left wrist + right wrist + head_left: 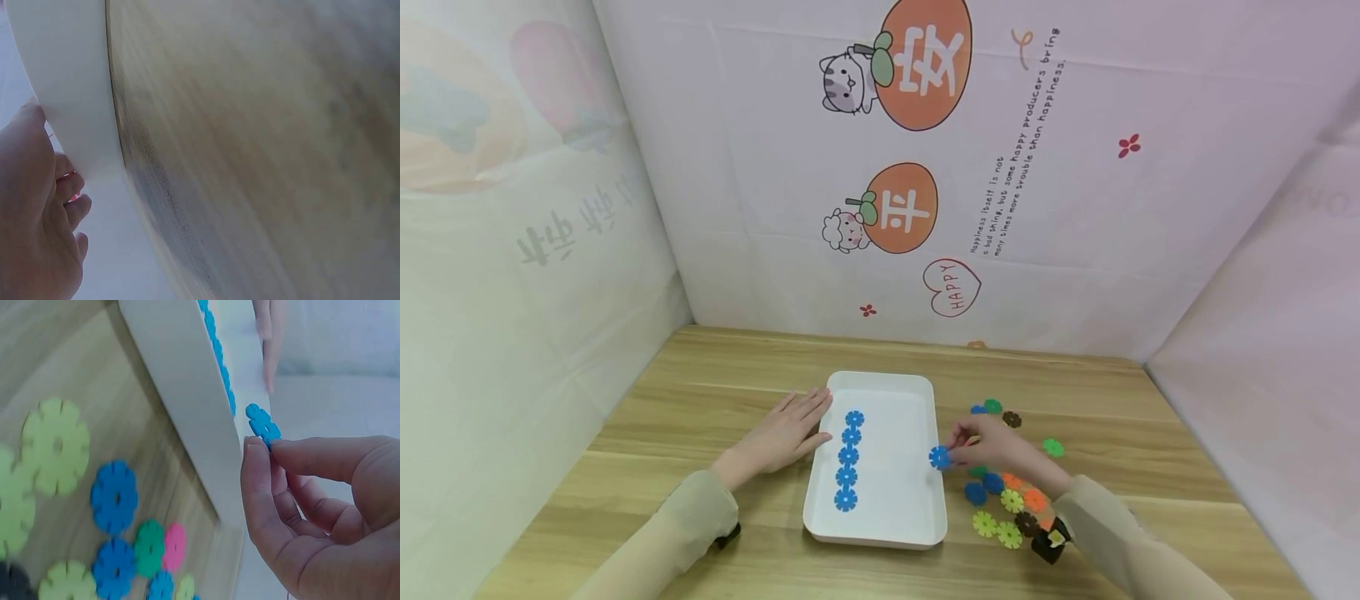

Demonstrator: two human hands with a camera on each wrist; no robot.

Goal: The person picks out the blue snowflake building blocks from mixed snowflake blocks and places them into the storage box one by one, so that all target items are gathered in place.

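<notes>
A blue snowflake disc [263, 424] is pinched between the thumb and fingers of my right hand [992, 446], over the right rim of a white tray [891, 521]. Inside the tray, towards its left side, several blue snowflake discs [847, 456] lie in a column from back to front. My left hand [786, 433] rests with fingers extended at the tray's left rim. In the left wrist view, that hand [37, 206] is beside the tray's white outer wall [69, 75].
Loose snowflake discs lie on the wooden table [760, 533] right of the tray: yellow-green [984, 524], orange [1034, 500], brown [1012, 419], green [1053, 448], blue [114, 497] and pink [175, 547]. Printed cloth walls [760, 208] stand behind and at both sides.
</notes>
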